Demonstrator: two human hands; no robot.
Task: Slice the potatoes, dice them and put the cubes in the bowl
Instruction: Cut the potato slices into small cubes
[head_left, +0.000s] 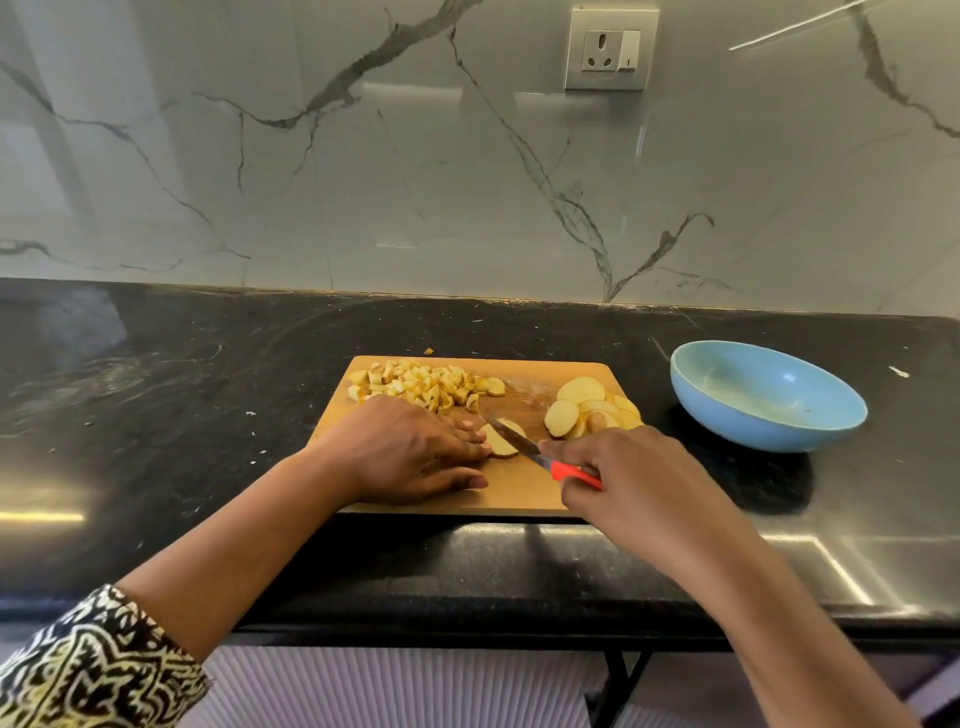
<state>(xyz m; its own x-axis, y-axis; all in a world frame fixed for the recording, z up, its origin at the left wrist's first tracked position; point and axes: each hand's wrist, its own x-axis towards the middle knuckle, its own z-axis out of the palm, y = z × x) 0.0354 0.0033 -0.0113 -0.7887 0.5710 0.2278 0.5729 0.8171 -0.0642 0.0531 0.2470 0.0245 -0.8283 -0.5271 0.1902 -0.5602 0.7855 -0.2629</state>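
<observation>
A wooden cutting board (524, 483) lies on the black counter. Diced potato cubes (423, 387) are heaped at its far left, and a stack of round potato slices (584, 408) sits at its far right. In the middle, a potato slice (501, 441) lies under a knife with a red handle (571, 474). My right hand (623, 483) grips the handle, the blade crossing the slice. My left hand (410, 449) rests on the board, its fingertips pressing the slice's left side. A blue bowl (769, 397) stands right of the board, with no potato in it.
The black stone counter (182, 415) runs wide to the left and ends at a marble backsplash with a wall socket (610, 49). A few small potato scraps (898, 371) dot the counter. The counter's front edge is close to my forearms.
</observation>
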